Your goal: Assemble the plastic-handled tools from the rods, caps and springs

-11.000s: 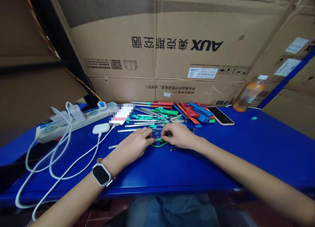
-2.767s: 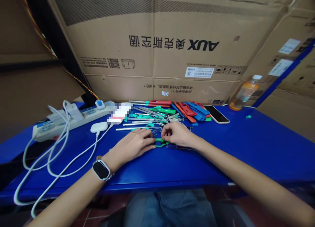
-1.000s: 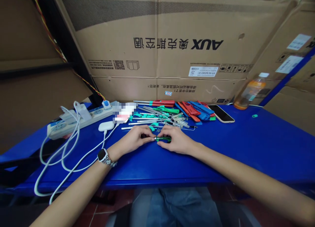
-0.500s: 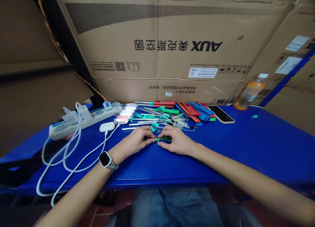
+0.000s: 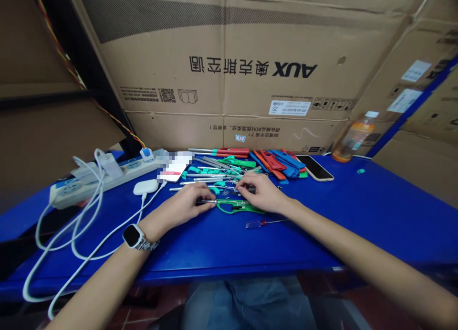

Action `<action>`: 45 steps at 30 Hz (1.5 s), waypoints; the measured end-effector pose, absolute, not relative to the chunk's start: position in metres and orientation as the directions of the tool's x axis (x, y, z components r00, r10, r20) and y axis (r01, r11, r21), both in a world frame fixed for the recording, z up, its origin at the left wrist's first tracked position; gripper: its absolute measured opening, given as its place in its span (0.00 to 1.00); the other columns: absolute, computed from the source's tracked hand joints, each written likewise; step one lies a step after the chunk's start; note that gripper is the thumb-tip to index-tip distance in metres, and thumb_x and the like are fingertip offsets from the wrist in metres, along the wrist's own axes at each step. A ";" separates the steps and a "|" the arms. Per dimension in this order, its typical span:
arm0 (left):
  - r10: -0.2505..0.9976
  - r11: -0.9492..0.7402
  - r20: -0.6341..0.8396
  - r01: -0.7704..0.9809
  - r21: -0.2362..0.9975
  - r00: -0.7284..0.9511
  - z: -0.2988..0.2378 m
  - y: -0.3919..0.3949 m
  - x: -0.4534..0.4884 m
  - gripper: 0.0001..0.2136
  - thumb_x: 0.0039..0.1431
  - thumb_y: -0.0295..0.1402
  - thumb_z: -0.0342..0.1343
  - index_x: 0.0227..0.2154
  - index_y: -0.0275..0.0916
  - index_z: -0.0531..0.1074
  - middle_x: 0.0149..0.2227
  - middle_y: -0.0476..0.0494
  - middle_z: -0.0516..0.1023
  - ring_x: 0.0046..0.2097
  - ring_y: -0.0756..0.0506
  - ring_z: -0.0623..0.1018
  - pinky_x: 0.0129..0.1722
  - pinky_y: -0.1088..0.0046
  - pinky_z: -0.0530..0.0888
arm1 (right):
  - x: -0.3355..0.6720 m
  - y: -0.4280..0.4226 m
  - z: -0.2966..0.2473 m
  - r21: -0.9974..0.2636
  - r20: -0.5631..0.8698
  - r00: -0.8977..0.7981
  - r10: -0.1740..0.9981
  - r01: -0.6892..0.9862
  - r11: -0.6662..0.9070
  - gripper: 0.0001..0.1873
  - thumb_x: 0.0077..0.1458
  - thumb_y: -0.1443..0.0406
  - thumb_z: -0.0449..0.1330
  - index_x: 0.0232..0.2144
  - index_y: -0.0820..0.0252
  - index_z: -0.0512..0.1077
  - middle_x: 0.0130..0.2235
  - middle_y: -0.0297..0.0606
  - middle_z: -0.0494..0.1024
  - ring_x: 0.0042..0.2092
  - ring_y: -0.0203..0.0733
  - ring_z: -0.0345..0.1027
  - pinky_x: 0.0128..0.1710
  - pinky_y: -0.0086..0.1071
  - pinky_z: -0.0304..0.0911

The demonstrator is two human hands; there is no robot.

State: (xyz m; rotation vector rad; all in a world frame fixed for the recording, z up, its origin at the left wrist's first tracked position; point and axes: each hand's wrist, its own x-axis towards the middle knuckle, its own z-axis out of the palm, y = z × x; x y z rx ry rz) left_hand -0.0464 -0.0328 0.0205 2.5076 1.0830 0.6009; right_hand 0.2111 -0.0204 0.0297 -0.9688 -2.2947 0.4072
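A green long-nosed lighter [image 5: 229,207] lies on the blue table, its handle opened so that the inner parts show. My left hand [image 5: 189,203] pinches the metal tube at its left end. My right hand [image 5: 261,191] is just above the lighter's handle, at the near edge of the loose parts, with thumb and fingers closed together. Whatever they grip is too small and covered to name. Several tiny metal pieces [image 5: 226,193] lie between my hands. A screwdriver [image 5: 255,224] with a clear handle and red collar rests on the near side of the lighter.
Behind my hands spreads a pile of metal tubes [image 5: 207,178] and teal and green plastic parts. Red and blue handle shells [image 5: 291,163], a phone [image 5: 315,168] and a bottle [image 5: 354,139] stand to the right. A power strip [image 5: 118,175] and white cables [image 5: 80,225] occupy the left.
My right hand has lifted off the lighter's handle and moved slightly up and right to the loose parts. The green lighter and the screwdriver now show. My left hand still holds the tube.
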 end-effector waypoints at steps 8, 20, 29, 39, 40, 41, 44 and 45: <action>0.798 -0.599 0.377 0.685 0.415 0.469 0.035 -0.035 -0.053 0.10 0.60 0.30 0.50 0.35 0.37 0.78 0.36 0.44 0.79 0.34 0.46 0.76 0.34 0.72 0.70 | 0.185 -0.015 0.037 -0.367 0.355 -0.608 0.710 0.608 0.704 0.06 0.56 0.66 0.59 0.30 0.60 0.76 0.32 0.38 0.77 0.35 0.40 0.68 0.36 0.32 0.60; 0.783 -0.618 0.374 0.691 0.375 0.498 0.036 -0.037 -0.050 0.09 0.63 0.30 0.50 0.38 0.37 0.76 0.38 0.42 0.75 0.40 0.43 0.75 0.41 0.66 0.73 | 0.144 -0.006 0.030 -0.221 0.315 -0.488 0.814 0.796 0.563 0.07 0.49 0.64 0.63 0.22 0.60 0.73 0.27 0.43 0.77 0.33 0.48 0.72 0.35 0.36 0.61; 0.613 -0.789 0.510 0.499 0.359 0.603 0.035 -0.040 -0.028 0.09 0.66 0.30 0.51 0.45 0.40 0.73 0.42 0.42 0.75 0.45 0.44 0.75 0.46 0.66 0.72 | 0.179 -0.025 0.037 -0.738 0.310 -0.449 0.838 0.442 0.509 0.05 0.52 0.66 0.60 0.26 0.61 0.71 0.27 0.33 0.75 0.29 0.34 0.65 0.31 0.29 0.60; 0.695 -0.689 0.334 0.456 0.563 0.637 0.057 -0.017 -0.009 0.07 0.61 0.33 0.57 0.37 0.38 0.78 0.36 0.44 0.81 0.36 0.46 0.78 0.38 0.71 0.74 | 0.198 -0.030 0.022 -0.895 0.340 -0.333 0.880 0.171 0.411 0.13 0.50 0.57 0.65 0.28 0.62 0.71 0.27 0.33 0.74 0.29 0.34 0.66 0.31 0.30 0.63; 0.685 -0.700 0.345 0.450 0.555 0.641 0.056 -0.016 -0.008 0.07 0.61 0.34 0.57 0.38 0.38 0.78 0.36 0.44 0.80 0.36 0.46 0.78 0.39 0.71 0.74 | 0.198 -0.031 0.021 -0.900 0.340 -0.321 0.884 0.162 0.405 0.14 0.50 0.57 0.66 0.28 0.61 0.71 0.27 0.33 0.74 0.29 0.34 0.66 0.31 0.30 0.64; 0.675 -0.713 0.361 0.444 0.543 0.644 0.054 -0.016 -0.009 0.07 0.61 0.34 0.58 0.38 0.38 0.78 0.37 0.43 0.80 0.37 0.46 0.77 0.39 0.71 0.74 | 0.198 -0.031 0.021 -0.906 0.334 -0.315 0.888 0.152 0.395 0.15 0.50 0.56 0.66 0.28 0.61 0.71 0.27 0.32 0.74 0.29 0.34 0.65 0.31 0.30 0.64; 0.648 -0.746 0.398 0.437 0.503 0.649 0.048 -0.017 -0.014 0.07 0.62 0.34 0.58 0.37 0.38 0.78 0.35 0.44 0.79 0.35 0.46 0.77 0.38 0.70 0.73 | 0.198 -0.032 0.021 -0.936 0.281 -0.356 0.891 0.103 0.336 0.17 0.48 0.53 0.67 0.29 0.61 0.70 0.26 0.32 0.74 0.28 0.34 0.66 0.31 0.30 0.64; 0.643 -0.751 0.397 0.438 0.494 0.654 0.046 -0.018 -0.017 0.07 0.63 0.34 0.57 0.36 0.38 0.78 0.34 0.44 0.79 0.35 0.47 0.76 0.37 0.70 0.72 | 0.198 -0.033 0.022 -0.944 0.262 -0.382 0.886 0.090 0.318 0.17 0.48 0.53 0.67 0.29 0.61 0.70 0.26 0.33 0.74 0.28 0.35 0.67 0.31 0.31 0.64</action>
